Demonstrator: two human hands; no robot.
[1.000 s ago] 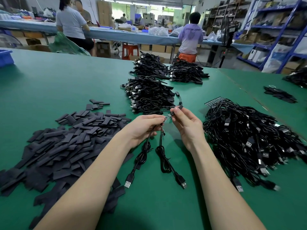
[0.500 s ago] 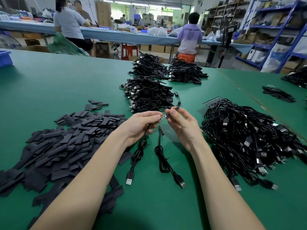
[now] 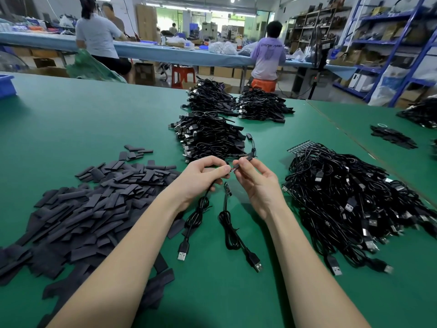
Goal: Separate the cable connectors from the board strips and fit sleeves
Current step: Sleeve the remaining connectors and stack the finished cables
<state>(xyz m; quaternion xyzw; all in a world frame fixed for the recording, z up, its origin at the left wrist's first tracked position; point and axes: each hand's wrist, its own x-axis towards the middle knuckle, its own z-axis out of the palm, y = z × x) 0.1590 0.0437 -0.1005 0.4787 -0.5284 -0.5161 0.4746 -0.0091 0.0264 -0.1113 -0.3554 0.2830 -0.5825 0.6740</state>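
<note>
Two hands raised | left hand (image 3: 203, 176) fingers pinch cable (image 3: 197, 213) | right hand (image 3: 256, 183) fingers pinch sleeve (image 3: 244, 159)

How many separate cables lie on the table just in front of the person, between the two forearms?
2. One cable hangs from the left hand, plug toward the left forearm. The second cable lies loose beside the right forearm. The piles may hide others.

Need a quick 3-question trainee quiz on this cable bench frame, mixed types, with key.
1. True or false: the left hand grips a cable.
2. Which side of the hands holds the pile of flat black sleeves: A left, B right?
3. What does the right hand pinch?

Key: 1 true. 2 A. 3 a black sleeve at the cable's connector end.
</note>
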